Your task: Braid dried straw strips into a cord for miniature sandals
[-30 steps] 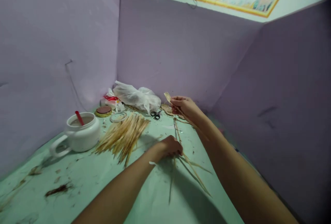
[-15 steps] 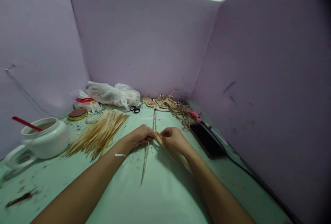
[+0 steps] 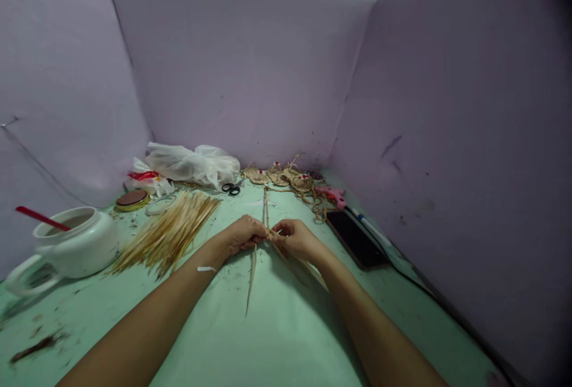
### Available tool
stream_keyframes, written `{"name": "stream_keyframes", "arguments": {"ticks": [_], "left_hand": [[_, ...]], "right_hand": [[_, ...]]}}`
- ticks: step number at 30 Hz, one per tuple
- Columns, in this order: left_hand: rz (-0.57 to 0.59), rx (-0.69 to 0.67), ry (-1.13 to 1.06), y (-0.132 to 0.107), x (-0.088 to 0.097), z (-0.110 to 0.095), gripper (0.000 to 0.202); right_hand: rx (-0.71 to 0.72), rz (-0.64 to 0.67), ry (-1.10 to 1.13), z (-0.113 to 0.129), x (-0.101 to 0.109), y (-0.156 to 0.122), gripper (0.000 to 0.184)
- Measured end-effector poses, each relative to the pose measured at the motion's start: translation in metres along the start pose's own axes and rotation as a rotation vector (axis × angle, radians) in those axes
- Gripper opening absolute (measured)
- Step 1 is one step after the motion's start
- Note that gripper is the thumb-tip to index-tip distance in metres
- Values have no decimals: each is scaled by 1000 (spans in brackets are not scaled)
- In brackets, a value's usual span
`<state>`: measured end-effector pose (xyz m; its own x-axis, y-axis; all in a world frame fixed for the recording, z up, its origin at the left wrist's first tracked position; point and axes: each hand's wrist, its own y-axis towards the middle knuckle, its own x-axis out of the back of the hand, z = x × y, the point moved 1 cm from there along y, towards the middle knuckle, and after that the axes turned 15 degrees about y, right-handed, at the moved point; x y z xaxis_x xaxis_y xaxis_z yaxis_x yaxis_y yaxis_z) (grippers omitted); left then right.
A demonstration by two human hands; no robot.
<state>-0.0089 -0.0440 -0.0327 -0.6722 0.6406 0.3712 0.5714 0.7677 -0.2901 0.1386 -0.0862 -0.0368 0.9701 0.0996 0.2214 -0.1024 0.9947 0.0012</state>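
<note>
A thin twisted straw cord (image 3: 267, 208) runs from the far side of the table down to my fingertips. My left hand (image 3: 245, 234) pinches the cord's near end, and a loose straw strand (image 3: 251, 286) hangs below it toward me. Close beside it, my right hand (image 3: 297, 238) is closed on a flat straw strip (image 3: 286, 261) that joins the cord and trails back under my right forearm. The fingertips of both hands almost meet at the cord.
On the left lie a bundle of dry straw (image 3: 172, 232), a white mug (image 3: 75, 247) with a red stick, and a round tin (image 3: 133, 199). Behind are plastic bags (image 3: 194, 164), scissors (image 3: 231, 189) and woven straw pieces (image 3: 279, 177). A phone (image 3: 356, 241) and pink glue gun (image 3: 331, 195) lie right.
My right fingers have shifted slightly left, closer to my left fingertips, and the strip has turned in them. The whole view has moved a little.
</note>
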Motion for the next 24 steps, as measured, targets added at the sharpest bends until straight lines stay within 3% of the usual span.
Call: {"name": "stream_keyframes", "arguments": {"ticks": [6, 9, 13, 16, 20, 24], "left_hand": [[-5, 14, 15, 0, 0, 0, 13], [-10, 10, 15, 1, 0, 1, 14], [-19, 10, 10, 0, -1, 0, 14], [-23, 5, 26, -2, -1, -2, 15], [-26, -8, 46, -2, -1, -3, 16], [-23, 9, 55, -1, -1, -1, 16]], "right_hand": [[-160, 19, 176, 6, 3, -2, 7], [-165, -2, 189, 12, 3, -4, 2], [-250, -40, 276, 16, -1, -6, 21], [-335, -79, 373, 17, -4, -7, 16], [-365, -48, 346, 15, -7, -8, 13], [-326, -103, 236, 14, -7, -7, 14]]}}
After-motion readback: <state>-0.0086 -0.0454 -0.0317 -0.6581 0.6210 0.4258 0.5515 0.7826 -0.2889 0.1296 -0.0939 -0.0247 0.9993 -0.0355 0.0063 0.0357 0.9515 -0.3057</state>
